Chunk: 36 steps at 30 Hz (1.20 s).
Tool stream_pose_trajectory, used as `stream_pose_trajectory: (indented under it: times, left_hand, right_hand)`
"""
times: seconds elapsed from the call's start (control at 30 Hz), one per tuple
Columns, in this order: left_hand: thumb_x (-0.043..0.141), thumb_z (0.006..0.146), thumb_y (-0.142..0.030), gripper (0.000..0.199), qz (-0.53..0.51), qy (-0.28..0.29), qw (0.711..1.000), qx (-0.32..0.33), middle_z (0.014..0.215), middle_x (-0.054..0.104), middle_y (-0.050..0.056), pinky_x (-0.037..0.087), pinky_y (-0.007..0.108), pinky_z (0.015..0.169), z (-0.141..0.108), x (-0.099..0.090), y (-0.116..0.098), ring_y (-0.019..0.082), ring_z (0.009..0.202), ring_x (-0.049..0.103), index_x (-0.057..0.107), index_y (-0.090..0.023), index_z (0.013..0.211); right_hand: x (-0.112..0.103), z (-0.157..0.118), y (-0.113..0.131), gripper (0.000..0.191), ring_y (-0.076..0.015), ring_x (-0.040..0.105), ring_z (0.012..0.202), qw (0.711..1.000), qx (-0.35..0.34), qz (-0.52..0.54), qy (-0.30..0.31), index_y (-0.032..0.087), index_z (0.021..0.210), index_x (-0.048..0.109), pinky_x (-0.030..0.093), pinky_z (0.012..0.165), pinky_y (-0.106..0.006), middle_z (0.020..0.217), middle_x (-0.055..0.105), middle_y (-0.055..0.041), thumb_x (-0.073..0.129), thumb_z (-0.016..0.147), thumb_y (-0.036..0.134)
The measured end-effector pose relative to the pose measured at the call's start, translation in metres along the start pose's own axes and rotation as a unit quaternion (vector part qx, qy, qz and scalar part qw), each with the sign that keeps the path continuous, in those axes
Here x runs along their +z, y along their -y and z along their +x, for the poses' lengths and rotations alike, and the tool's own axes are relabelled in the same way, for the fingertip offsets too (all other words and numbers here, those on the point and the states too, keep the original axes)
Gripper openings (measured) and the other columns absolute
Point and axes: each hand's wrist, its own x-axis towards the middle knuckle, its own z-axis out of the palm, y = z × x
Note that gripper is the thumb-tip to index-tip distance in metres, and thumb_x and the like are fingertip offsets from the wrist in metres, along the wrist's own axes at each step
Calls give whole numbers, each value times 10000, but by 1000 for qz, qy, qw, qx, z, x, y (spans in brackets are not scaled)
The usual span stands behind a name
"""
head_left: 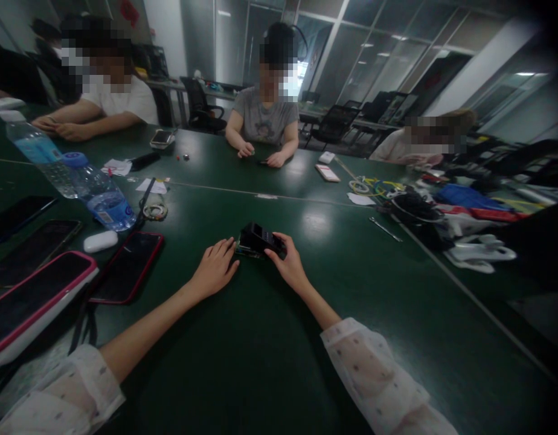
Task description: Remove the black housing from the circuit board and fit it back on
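On the green table (243, 362) in front of me lies a small circuit board (250, 252), its edge showing under a black plastic cover (259, 237). The cover is tilted, higher at its left end, with a rectangular opening there. My right hand (285, 260) grips the cover's right end between thumb and fingers. Just to the left, my left hand (215, 266) rests palm down with its fingers stretched out, fingertips at the board's left edge. Whether they touch the board is hard to tell.
At left stand two water bottles (104, 196), a white earphone case (101, 241) and several phones, one red-edged phone (129, 266) nearest. A wrench (385, 229) and tangled cables (378, 187) lie at right. Across the table sits a person in a grey shirt (264, 118), with others either side.
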Motion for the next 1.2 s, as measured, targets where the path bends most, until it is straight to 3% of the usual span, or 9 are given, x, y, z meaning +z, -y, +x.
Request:
stream_pose_trajectory:
  times: [0.13,0.27,0.4,0.6,0.83,0.97,1.2]
  left_hand:
    - [334,973,-416,523,-1,-1,1000,-3,1483,364,139,296,505,1081,0,0,1,295,1366,323,337,-152,1424]
    - [342,971,-413,553,0,-3,1000,-3,1478,366,156,294,499,1085,0,1,1,293,1360,331,298,-123,1440]
    - [334,976,-413,539,4,1,1000,-3,1479,366,152,293,491,1088,0,1,1,287,1364,324,320,-123,1430]
    - [328,977,-424,539,-10,8,1000,-7,1483,361,147,279,507,1093,0,-1,1,289,1370,314,320,-136,1433]
    - [345,973,-409,533,-22,14,1000,-15,1484,360,143,277,519,1093,1,-2,0,301,1367,312,326,-139,1433]
    - [340,973,-421,528,-22,12,1000,-13,1484,365,130,283,526,1088,1,-2,0,297,1368,315,325,-163,1434]
    - [350,970,-417,526,-8,15,1000,-15,1479,370,134,288,523,1085,2,-1,0,299,1363,319,336,-153,1425]
  right_hand:
    - [-4,-1,0,480,-229,550,1106,998,-2,-9,-62,192,1244,451,443,967,-405,1192,555,-111,601,842,409]
    - [-19,-2,-9,492,-226,542,1089,985,6,-40,-166,170,1243,422,438,950,-395,1188,526,-127,579,849,421]
    - [-50,-4,-26,524,-232,541,1036,958,38,-103,-266,145,1199,420,441,906,-393,1143,506,-135,605,812,446]
    - [-98,-11,-62,504,-254,511,994,906,96,-233,-340,124,1079,439,412,914,-420,1069,495,-137,649,742,433]
    - [-108,-12,-84,537,-259,491,926,896,159,-259,-323,132,1011,457,420,882,-450,1008,476,-117,693,656,458]
    - [-105,-12,-81,700,-311,451,991,879,157,-294,-342,124,1093,450,379,905,-510,1026,463,-131,722,606,548]
    - [-102,-13,-67,619,-318,416,1055,870,148,-290,-370,131,1216,396,340,936,-520,1098,419,-154,541,792,558]
